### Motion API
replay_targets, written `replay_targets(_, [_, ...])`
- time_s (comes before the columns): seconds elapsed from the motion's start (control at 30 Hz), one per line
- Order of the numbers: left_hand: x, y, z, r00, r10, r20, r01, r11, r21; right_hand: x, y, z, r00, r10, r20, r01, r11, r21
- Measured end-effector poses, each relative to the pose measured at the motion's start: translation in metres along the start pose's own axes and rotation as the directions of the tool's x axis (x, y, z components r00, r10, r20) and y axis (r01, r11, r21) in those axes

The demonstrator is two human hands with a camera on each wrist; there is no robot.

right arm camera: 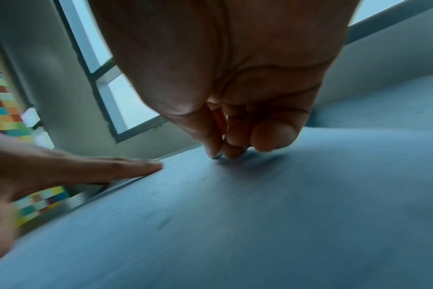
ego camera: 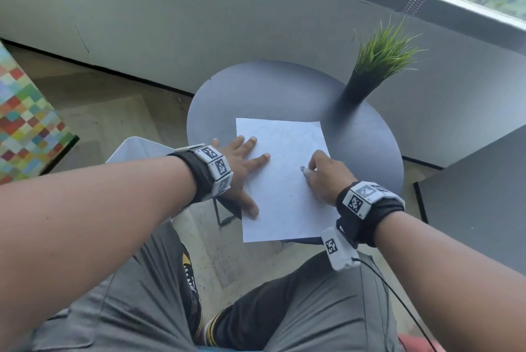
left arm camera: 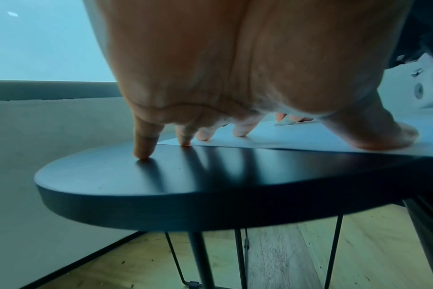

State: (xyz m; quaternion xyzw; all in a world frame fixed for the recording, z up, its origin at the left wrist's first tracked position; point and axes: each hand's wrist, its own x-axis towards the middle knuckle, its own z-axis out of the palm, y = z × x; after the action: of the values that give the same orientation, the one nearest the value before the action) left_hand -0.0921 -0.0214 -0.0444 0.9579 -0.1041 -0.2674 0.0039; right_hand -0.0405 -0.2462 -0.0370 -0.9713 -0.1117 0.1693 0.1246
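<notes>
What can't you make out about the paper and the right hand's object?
The small pale object: fingers of the right hand cover it; tiny in head view, blurred in right wrist view.
Marks on the sheet of paper: too faint, head view.
Its near-right corner: behind right wrist, head view.

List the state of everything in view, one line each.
paper: flat on table, faint marks, near corner past the edge.
left hand: fingers spread, presses paper.
right hand: pinches a small pale stub.
stub: tip on paper.
table: bears paper and plant.
plant: upright, table's far right.
</notes>
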Motion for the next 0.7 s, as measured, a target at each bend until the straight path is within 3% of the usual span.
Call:
replay_targets(0.07, [0.003,0.002,0.001,1.000,-0.007,0.006,0.007,1.000,-0.009,-0.013,-0.020,0.010,0.994,-0.092,0.051,0.093,0.996,-0.011])
replay_targets(0.17, [0.005,0.002,0.005,1.000,-0.012,-0.010,0.012,1.000,0.008,-0.032,-0.043,0.023,0.930,-0.318,0.186,0.335,0.940,-0.069])
replay_targets(0.2, [0.005,0.003,0.006,1.000,-0.015,-0.016,0.015,1.000,0.006,-0.029,-0.041,0.021,0.934,-0.308,0.182,0.326,0.942,-0.076])
replay_targets(0.33, [0.004,0.008,0.007,0.999,-0.030,-0.021,0.029,0.999,-0.025,0.003,-0.019,0.003,0.999,-0.038,0.012,0.039,0.993,-0.111])
replay_targets(0.37, [0.005,0.009,0.007,0.999,-0.033,-0.019,0.032,0.999,-0.024,0.003,-0.020,0.004,0.999,-0.040,-0.002,0.039,0.992,-0.121])
replay_targets(0.43, [0.006,0.009,0.007,0.999,-0.037,-0.018,0.037,0.999,-0.022,-0.009,-0.034,0.015,0.984,-0.167,0.062,0.175,0.975,-0.141])
replay_targets(0.5, [0.006,0.008,0.009,0.999,-0.043,-0.017,0.043,0.999,-0.018,-0.027,-0.045,0.026,0.936,-0.314,0.161,0.337,0.930,-0.145])
replay_targets(0.53, [0.006,0.008,0.009,0.999,-0.045,-0.013,0.044,0.999,-0.016,-0.028,-0.043,0.025,0.931,-0.318,0.179,0.346,0.925,-0.157])
replay_targets(0.67, [0.005,0.008,0.007,0.999,-0.045,-0.008,0.045,0.999,-0.010,0.006,-0.014,0.000,0.999,-0.047,0.026,0.050,0.988,-0.146])
replay_targets(0.7, [0.005,0.008,0.007,0.999,-0.046,-0.005,0.046,0.999,-0.010,0.006,-0.014,0.000,0.999,-0.041,0.013,0.042,0.988,-0.148])
